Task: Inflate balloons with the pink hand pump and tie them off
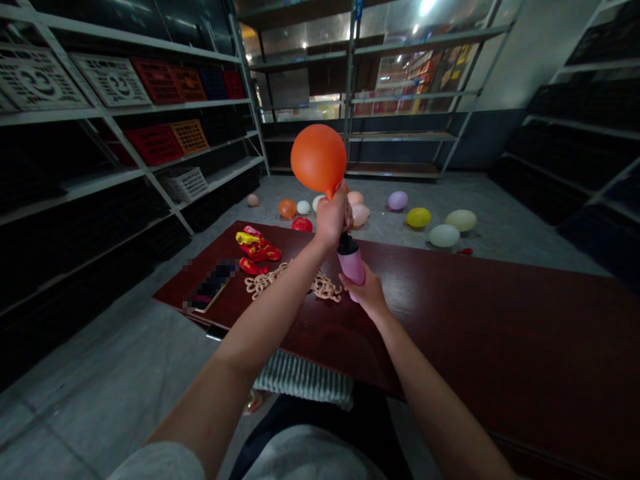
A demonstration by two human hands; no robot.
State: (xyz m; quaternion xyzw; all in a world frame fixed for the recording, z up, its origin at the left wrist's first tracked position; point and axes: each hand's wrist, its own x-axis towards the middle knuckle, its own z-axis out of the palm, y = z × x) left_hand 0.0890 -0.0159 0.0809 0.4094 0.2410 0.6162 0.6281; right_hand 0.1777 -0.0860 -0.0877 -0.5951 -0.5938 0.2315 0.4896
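Note:
An inflated orange balloon stands above my left hand, whose fingers are closed around its neck. Just below, a balloon pump with a pink barrel and black top is tilted over the table. My right hand wraps round the lower part of the barrel. The balloon's mouth and the pump's nozzle are hidden behind my left fingers. Beige curly strands lie on the table, partly covered by my left forearm. Red and yellow crumpled pieces lie farther left.
A phone-like tablet, partly blurred, lies at the left of the dark red table. Several balloons, among them a yellow balloon and a purple balloon, rest on the floor beyond. Shelves with plastic crates stand left.

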